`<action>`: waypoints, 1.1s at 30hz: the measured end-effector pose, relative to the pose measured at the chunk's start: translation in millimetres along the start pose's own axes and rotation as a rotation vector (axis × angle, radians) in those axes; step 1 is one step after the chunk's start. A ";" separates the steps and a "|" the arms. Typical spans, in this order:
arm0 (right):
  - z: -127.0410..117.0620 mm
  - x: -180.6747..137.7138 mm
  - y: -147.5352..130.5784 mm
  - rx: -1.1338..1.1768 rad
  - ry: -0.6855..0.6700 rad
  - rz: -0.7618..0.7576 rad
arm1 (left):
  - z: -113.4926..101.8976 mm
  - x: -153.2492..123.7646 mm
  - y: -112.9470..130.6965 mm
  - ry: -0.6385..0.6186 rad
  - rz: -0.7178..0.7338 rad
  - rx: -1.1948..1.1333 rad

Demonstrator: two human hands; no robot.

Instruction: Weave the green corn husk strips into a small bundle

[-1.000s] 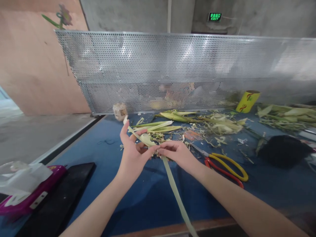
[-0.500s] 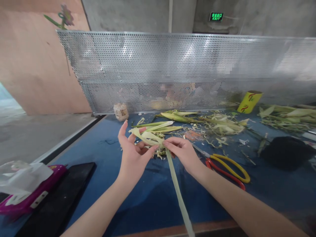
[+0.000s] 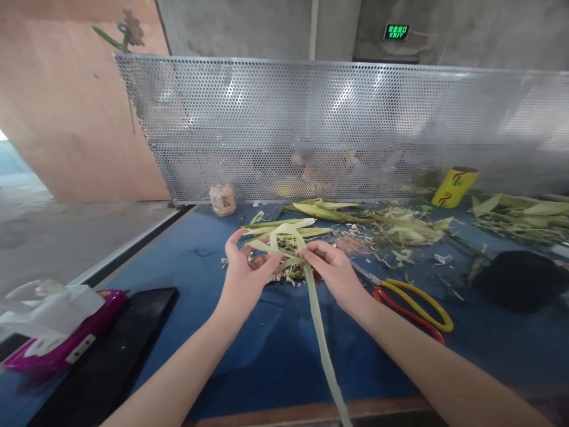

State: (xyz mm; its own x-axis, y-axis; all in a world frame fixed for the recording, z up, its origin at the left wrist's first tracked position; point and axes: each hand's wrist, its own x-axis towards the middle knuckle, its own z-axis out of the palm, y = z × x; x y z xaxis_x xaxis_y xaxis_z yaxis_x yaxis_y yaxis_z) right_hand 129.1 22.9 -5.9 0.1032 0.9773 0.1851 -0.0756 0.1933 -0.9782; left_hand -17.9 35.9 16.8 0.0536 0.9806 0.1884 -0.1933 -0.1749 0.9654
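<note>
bench (image 3: 267,367) is lying blue under leaf scraps (image 3: 400,225) | long leaf strip (image 3: 317,323) is hanging past the front edge; its top is looping between both hands | left hand (image 3: 246,279) and right hand (image 3: 340,276) are pinching the loop with their fingers, likely keeping it from springing open | compared with before, the top end is curling over more

6 o'clock: long pale-green husk strip (image 3: 318,332) runs off the edge. 8 o'clock: magenta plastic case (image 3: 100,317) clipped. Figures behind perforated metal screen (image 3: 355,118) blurred.
</note>
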 end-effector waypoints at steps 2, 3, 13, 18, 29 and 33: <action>-0.2 -0.6 0.6 -0.041 -0.020 -0.029 | -0.7 -1.0 -1.3 -0.025 0.043 0.091; -0.1 -1.1 0.5 -0.058 -0.027 -0.049 | -1.0 -1.6 -1.8 -0.038 0.069 0.137; -0.5 -1.3 -4.2 -0.091 0.064 -0.130 | -0.7 -6.4 -8.4 -0.067 0.186 0.381; -0.7 -1.8 -0.6 -0.108 -0.005 -0.113 | 1.8 -9.1 -7.1 -0.235 0.172 0.402; 1.8 -5.7 0.0 -0.077 -0.041 -0.109 | 4.6 -8.6 -6.7 -0.239 -0.001 0.090; 2.7 -4.3 -0.6 -0.076 -0.029 -0.087 | 5.6 -10.4 -9.3 -0.304 -0.077 0.056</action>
State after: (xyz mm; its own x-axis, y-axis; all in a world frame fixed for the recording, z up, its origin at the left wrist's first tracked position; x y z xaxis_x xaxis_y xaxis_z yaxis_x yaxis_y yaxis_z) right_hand 126.1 18.9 -5.9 0.0769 0.9593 0.2717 0.0084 0.2718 -0.9623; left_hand -11.3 26.8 6.9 0.3578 0.9214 0.1514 -0.1239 -0.1138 0.9857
